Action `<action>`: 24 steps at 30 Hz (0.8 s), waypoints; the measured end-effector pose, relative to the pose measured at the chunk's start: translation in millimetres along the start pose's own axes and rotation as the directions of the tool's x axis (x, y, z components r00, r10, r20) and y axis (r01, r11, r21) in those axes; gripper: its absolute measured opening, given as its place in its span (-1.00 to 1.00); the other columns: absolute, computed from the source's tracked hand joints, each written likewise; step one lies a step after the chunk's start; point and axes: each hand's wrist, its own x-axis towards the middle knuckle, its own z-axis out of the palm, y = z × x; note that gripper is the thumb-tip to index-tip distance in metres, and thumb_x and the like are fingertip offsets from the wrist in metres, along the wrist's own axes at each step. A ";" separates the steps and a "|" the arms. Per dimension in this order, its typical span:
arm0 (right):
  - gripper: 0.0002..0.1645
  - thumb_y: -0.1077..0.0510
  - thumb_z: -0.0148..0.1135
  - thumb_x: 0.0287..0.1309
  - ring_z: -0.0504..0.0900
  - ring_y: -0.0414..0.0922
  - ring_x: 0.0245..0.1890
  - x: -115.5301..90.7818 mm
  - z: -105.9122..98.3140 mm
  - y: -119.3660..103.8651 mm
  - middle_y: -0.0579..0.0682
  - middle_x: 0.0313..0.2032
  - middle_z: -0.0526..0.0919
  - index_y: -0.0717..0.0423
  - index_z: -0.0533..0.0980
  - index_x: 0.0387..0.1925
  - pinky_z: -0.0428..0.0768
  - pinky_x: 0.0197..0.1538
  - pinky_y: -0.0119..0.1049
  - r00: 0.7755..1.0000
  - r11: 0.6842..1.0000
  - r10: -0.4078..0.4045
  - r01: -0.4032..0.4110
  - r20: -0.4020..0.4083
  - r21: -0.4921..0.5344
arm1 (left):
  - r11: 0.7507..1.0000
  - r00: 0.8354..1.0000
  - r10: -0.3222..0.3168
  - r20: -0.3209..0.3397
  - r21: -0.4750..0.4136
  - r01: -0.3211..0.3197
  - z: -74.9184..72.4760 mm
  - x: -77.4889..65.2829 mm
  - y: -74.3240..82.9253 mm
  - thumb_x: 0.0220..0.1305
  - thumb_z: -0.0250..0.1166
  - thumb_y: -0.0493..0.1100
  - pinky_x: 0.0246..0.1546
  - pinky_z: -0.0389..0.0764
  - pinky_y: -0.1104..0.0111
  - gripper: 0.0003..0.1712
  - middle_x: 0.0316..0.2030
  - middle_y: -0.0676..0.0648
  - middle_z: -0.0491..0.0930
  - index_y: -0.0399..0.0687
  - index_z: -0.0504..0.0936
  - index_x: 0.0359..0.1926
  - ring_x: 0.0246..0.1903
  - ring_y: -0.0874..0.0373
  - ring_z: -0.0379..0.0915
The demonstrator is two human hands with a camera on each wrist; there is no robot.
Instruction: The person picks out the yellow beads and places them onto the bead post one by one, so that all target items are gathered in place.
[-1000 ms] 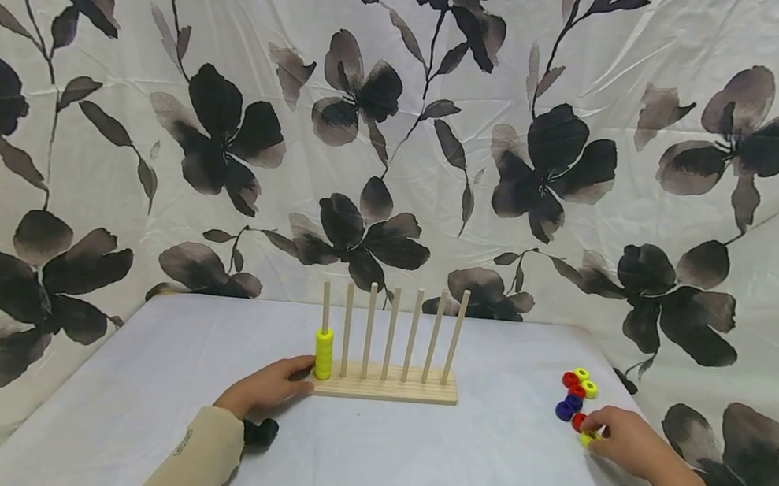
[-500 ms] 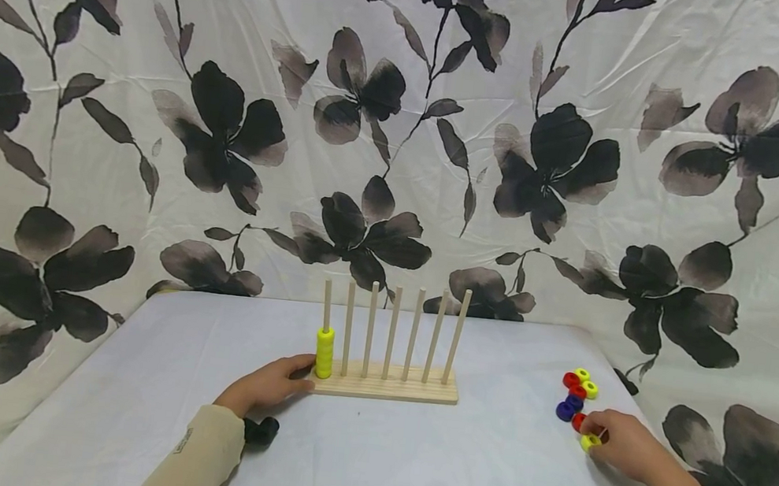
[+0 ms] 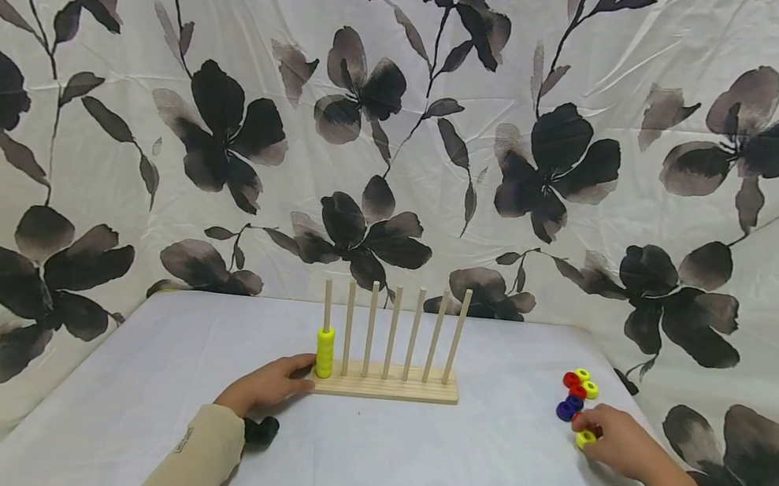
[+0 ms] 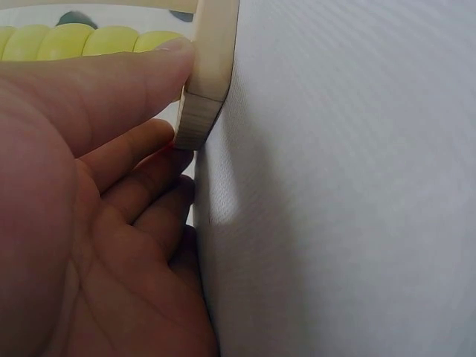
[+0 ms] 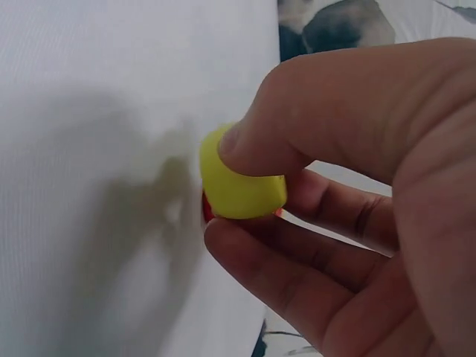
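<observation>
A wooden peg rack (image 3: 384, 389) stands on the table, with several upright pegs in a row. Yellow beads (image 3: 324, 353) are stacked on its leftmost peg; the other pegs are bare. My left hand (image 3: 268, 385) holds the left end of the base, and in the left wrist view the thumb (image 4: 156, 71) lies against the wood with fingers on its other side. At the right, my right hand (image 3: 627, 450) pinches a yellow bead (image 5: 245, 186) between thumb and fingers. A red bead (image 5: 207, 207) is partly hidden behind it.
Just beyond the right hand lie loose beads: blue ones (image 3: 564, 411), red ones (image 3: 571, 379) and yellow ones (image 3: 589, 389), close to the right edge of the white table (image 3: 451, 471). A floral cloth (image 3: 441, 161) hangs behind the table.
My right hand has shifted slightly left with the yellow bead, and now covers more of the nearest red bead. The left hand and the rack stay in place.
</observation>
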 end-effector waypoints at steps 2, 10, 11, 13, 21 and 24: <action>-0.74 0.28 0.37 -0.02 0.47 -0.11 -0.26 -0.1 0.3 -2.6 -0.05 -0.28 0.55 0.06 0.62 -0.21 0.62 -0.08 -0.09 1.000 1.000 -0.005 0.005 -0.016 0.006 | 1.000 1.000 -0.002 0.000 -0.001 0.002 -0.6 -0.5 0.7 0.29 0.26 0.05 0.41 0.09 -0.19 -0.25 0.43 -0.14 0.24 0.04 0.25 0.44 0.45 -0.20 0.03; -0.71 0.26 0.36 -0.04 0.48 -0.06 -0.16 1.6 2.3 -17.6 0.00 -0.14 0.58 0.01 0.63 -0.20 0.59 0.05 0.06 0.998 0.999 -0.040 0.042 -0.054 0.026 | 1.000 1.000 0.007 0.000 -0.008 -0.007 -0.8 0.9 -1.9 0.29 0.27 0.04 0.41 0.09 -0.19 -0.24 0.42 -0.16 0.26 -0.01 0.26 0.44 0.45 -0.21 0.04; -0.71 0.27 0.35 -0.03 0.48 -0.05 -0.15 2.1 2.2 -19.9 0.00 -0.13 0.59 0.01 0.63 -0.19 0.58 0.06 0.08 0.997 0.998 -0.055 0.057 -0.058 0.028 | 1.000 1.000 0.007 -0.001 -0.008 -0.007 -0.6 1.1 -2.1 0.28 0.28 0.04 0.41 0.09 -0.18 -0.24 0.42 -0.15 0.26 -0.01 0.26 0.44 0.45 -0.20 0.05; -0.70 0.27 0.34 -0.04 0.50 -0.06 -0.13 3.3 1.9 -25.3 -0.02 -0.11 0.62 0.00 0.63 -0.19 0.56 0.08 0.10 0.995 0.996 -0.076 0.078 -0.068 0.033 | 1.000 1.000 0.003 -0.003 -0.012 -0.003 -0.5 1.3 -2.1 0.28 0.28 0.03 0.41 0.09 -0.18 -0.25 0.42 -0.14 0.27 0.00 0.26 0.43 0.45 -0.20 0.05; -0.69 0.26 0.30 0.01 0.52 -0.09 -0.16 7.1 0.9 -46.9 -0.02 -0.11 0.66 0.01 0.63 -0.13 0.63 -0.04 -0.07 0.991 0.989 -0.111 0.117 -0.074 0.092 | 1.000 1.000 0.002 -0.002 -0.014 -0.002 0.5 1.3 -1.5 0.28 0.28 0.04 0.41 0.10 -0.18 -0.24 0.42 -0.13 0.27 0.01 0.26 0.44 0.45 -0.19 0.05; -0.71 0.23 0.31 0.06 0.57 -0.10 -0.11 9.3 2.4 -53.1 -0.04 -0.10 0.66 0.02 0.63 -0.12 0.66 0.00 -0.07 0.987 0.982 -0.135 0.146 -0.089 0.124 | 1.000 1.000 0.003 -0.002 -0.015 -0.003 0.4 1.0 -1.1 0.28 0.28 0.03 0.41 0.09 -0.18 -0.24 0.42 -0.14 0.27 0.00 0.26 0.44 0.45 -0.19 0.05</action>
